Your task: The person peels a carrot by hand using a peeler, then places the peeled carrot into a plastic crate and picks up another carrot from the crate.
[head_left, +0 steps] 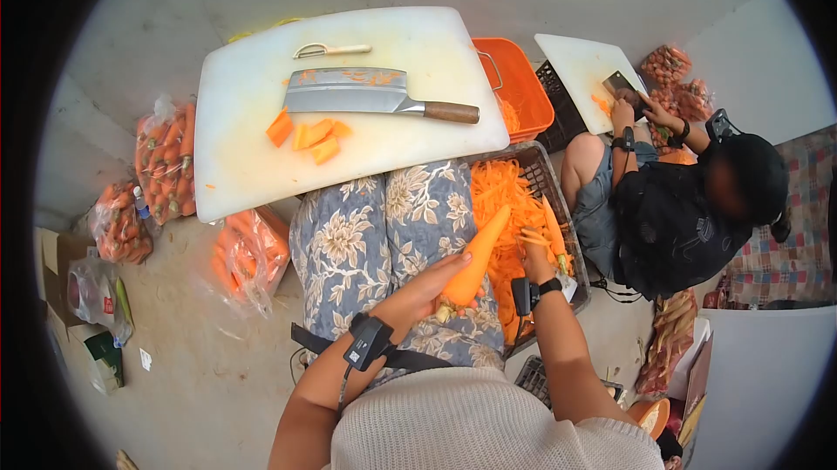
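A large peeled carrot (475,261) rests in my left hand (429,289), the fingers wrapped around its thick end and its tip pointing away to the right. My right hand (535,252) reaches down into a dark crate (568,248) of orange carrot peelings (501,195). Its fingers look stretched out among the strips, partly covered by them. Close beside that hand, a slimmer carrot (554,233) lies on the peelings. Beyond my lap, a cleaver (353,93), a peeler (331,51) and several carrot chunks (318,136) lie on a white cutting board (418,152).
An orange tub (529,95) stands right of the board. Bags of carrots (166,160) and another bag (248,252) sit on the left floor. A co-worker (676,200) at the right uses a knife (623,93) on another white board (575,60).
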The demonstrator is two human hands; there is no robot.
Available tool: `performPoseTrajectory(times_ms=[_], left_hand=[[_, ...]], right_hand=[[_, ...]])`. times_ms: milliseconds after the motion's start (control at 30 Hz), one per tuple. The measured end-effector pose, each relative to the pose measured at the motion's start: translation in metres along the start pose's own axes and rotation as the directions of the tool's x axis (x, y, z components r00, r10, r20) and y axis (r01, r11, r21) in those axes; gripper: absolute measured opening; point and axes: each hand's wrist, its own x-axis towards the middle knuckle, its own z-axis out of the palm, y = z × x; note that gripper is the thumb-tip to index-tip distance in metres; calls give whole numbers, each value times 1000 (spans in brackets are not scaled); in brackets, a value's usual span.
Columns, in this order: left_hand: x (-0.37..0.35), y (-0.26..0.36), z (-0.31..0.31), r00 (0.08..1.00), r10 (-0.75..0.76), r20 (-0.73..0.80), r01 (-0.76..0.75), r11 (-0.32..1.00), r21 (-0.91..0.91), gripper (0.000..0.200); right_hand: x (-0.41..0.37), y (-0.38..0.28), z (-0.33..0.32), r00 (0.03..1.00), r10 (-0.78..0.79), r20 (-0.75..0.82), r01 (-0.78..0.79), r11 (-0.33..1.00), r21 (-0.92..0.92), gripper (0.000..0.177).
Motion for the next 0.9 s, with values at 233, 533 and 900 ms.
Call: performPoseTrajectory(times_ms=[233, 533, 900], left_hand=[[8, -11, -11, 997, -63, 33, 69, 973, -221, 46], [15, -18, -3, 998, -13, -59, -4, 959, -283, 46], [20, -6, 0, 991, 23, -129, -37, 993, -109, 45]], right_hand=[[-69, 10, 14, 978, -206, -28, 206, 978, -17, 16], [-143, -23, 91, 665, -740, 98, 736, 629, -250, 40], [-126, -18, 110, 548, -762, 346, 762, 283, -582, 45]])
